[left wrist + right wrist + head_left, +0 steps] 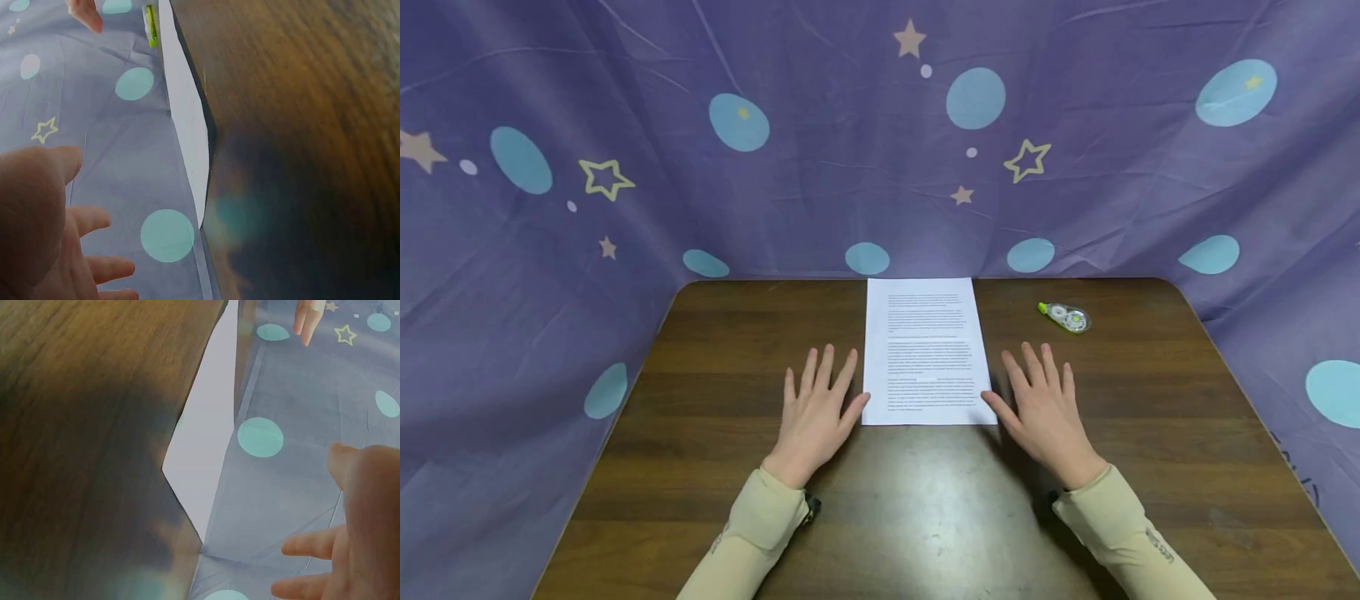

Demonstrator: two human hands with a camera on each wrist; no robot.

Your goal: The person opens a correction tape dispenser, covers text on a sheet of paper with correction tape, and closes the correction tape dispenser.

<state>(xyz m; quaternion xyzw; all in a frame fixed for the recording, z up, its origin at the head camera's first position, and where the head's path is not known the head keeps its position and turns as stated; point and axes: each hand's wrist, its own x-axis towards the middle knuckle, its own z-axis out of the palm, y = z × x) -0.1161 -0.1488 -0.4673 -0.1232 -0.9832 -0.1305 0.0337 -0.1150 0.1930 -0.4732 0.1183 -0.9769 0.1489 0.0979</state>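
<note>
A printed sheet of paper (928,333) lies flat on the wooden table, its far edge at the back of the tabletop. Left of it, my left hand (816,417) is spread with straight fingers, palm down, and its thumb tip overlaps the sheet's left edge in the head view. On the other side, my right hand (1045,417) is spread the same way, thumb tip by the sheet's right edge. Both wrist views show the hands raised over the tabletop, holding nothing. Beyond the right fingertips lies a correction tape (1066,317) with a clear body and a green tip.
The brown wooden table (700,483) has rounded far corners. A purple curtain (850,167) with stars and blue ovals hangs right behind it and along both sides. Dark bands (810,507) show at the wrists under light sleeves.
</note>
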